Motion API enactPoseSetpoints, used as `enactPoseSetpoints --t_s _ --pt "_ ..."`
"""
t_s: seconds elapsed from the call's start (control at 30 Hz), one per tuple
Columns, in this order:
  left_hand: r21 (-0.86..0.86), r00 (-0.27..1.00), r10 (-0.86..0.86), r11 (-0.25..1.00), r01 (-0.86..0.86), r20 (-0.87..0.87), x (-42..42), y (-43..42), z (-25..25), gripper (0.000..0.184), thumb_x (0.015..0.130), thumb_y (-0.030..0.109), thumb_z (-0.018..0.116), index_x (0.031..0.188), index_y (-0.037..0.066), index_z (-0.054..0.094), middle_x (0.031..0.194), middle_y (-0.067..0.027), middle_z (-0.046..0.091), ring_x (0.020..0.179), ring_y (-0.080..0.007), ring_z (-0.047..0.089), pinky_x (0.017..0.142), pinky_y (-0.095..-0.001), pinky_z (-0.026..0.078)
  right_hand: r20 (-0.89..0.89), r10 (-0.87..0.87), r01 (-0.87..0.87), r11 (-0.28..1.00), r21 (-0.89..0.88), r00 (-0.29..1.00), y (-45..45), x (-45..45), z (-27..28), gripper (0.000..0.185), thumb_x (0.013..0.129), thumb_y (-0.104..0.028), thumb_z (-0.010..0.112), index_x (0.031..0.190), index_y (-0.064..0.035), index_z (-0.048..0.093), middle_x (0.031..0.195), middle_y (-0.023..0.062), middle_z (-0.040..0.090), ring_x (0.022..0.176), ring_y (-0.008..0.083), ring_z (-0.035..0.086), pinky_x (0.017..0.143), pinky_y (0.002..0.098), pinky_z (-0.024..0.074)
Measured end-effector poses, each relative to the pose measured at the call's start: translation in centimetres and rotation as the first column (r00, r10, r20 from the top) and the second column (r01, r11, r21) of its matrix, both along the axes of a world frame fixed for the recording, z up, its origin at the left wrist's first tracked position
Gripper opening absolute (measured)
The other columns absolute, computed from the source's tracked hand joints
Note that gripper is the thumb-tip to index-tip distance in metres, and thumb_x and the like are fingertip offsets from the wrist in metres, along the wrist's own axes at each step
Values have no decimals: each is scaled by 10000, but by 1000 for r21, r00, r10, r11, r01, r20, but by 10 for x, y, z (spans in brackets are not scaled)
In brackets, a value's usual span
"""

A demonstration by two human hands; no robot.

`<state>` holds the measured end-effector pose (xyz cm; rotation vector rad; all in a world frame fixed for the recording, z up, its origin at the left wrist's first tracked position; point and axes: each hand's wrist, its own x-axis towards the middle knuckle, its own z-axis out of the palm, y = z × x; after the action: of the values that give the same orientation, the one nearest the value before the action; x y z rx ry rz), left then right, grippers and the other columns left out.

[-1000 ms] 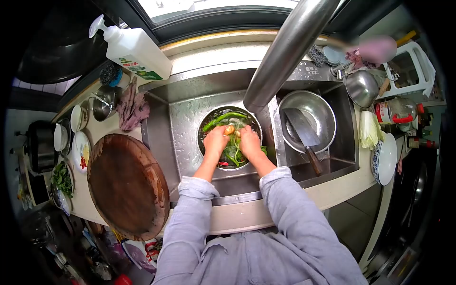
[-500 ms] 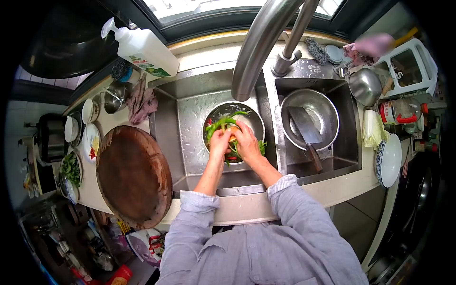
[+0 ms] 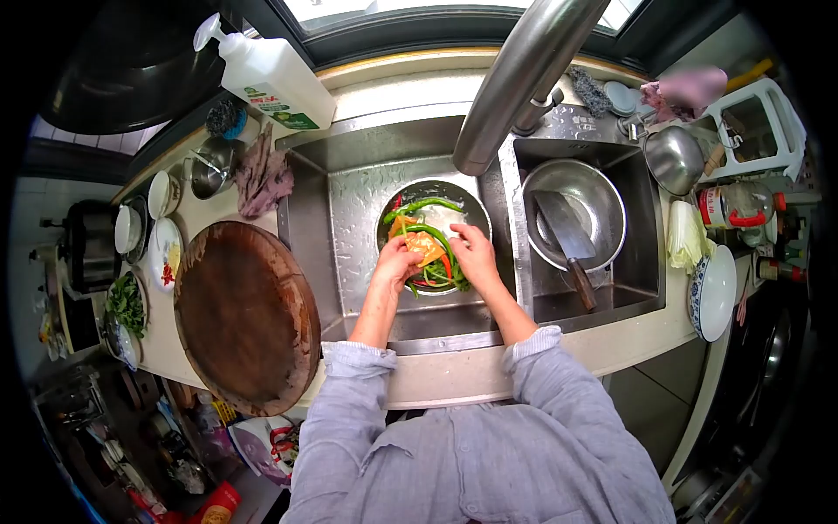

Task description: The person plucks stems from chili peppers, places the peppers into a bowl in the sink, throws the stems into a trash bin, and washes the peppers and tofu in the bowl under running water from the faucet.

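In the left sink basin a metal bowl (image 3: 482, 210) holds long green peppers (image 3: 428, 203), some red peppers and leafy greens (image 3: 443, 273). My left hand (image 3: 397, 260) is closed on the edge of a flat, shiny orange piece (image 3: 427, 248); its exact kind I cannot make out. A curved green pepper lies across that piece. At the bowl's right side is my right hand (image 3: 474, 259), fingers bent and apart, close to the peppers, with nothing visibly gripped. The fingertips partly hide what lies beneath them.
A steel faucet (image 3: 497, 122) hangs over the basin's back right. In the right basin a cleaver (image 3: 565, 229) rests in a metal pot (image 3: 617, 196). To the left stands a round wooden chopping board (image 3: 244, 319); behind it lies a pink cloth (image 3: 262, 179).
My hands have moved apart, the right one drawing away from the left. The orange piece between them now shows more fully. The view has shifted slightly.
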<state>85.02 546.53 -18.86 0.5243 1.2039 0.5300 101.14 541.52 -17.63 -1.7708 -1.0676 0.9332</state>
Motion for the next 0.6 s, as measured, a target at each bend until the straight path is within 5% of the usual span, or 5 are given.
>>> enactPoseSetpoints --t_s 0.1,0.23,0.4,0.47,0.6 --pt "-60 990 -79 994 86 115 7 3 7 229 820 124 582 1032 46 547 896 -54 625 735 -135 619 587 -252 518 -460 -15 -107 965 -238 888 7 -20 -7 226 811 -130 560 1004 -18 593 932 119 607 722 212 600 668 311 476" --pt "157 1000 17 988 -13 -23 25 -7 -35 214 882 230 530 898 23 578 750 -27 601 606 -95 548 530 -243 429 57 -24 31 992 -125 998 14 -35 -24 179 814 -197 526 893 -45 578 809 188 619 793 348 599 693 409 460" --pt "330 894 177 943 -35 -412 26 0 -42 303 795 294 642 718 4 602 630 -51 581 580 -124 533 533 -269 425 -98 24 -35 993 -112 995 15 -38 -13 221 785 -183 556 941 -31 587 893 178 613 802 331 599 724 399 468" --pt "448 905 204 894 -17 -373 24 8 -33 274 747 229 683 874 6 587 728 -89 621 625 -165 582 601 -304 467 -180 61 -75 995 -70 982 10 -37 -12 260 763 -171 572 977 -24 589 959 171 602 831 318 595 750 386 471" --pt "469 549 119 683 559 -827 18 15 35 385 727 165 660 1065 45 521 1048 -130 575 931 -271 555 784 -369 447 401 -142 130 990 58 905 -16 -21 7 380 705 -42 600 1078 16 553 1132 168 517 1015 255 522 880 326 419"
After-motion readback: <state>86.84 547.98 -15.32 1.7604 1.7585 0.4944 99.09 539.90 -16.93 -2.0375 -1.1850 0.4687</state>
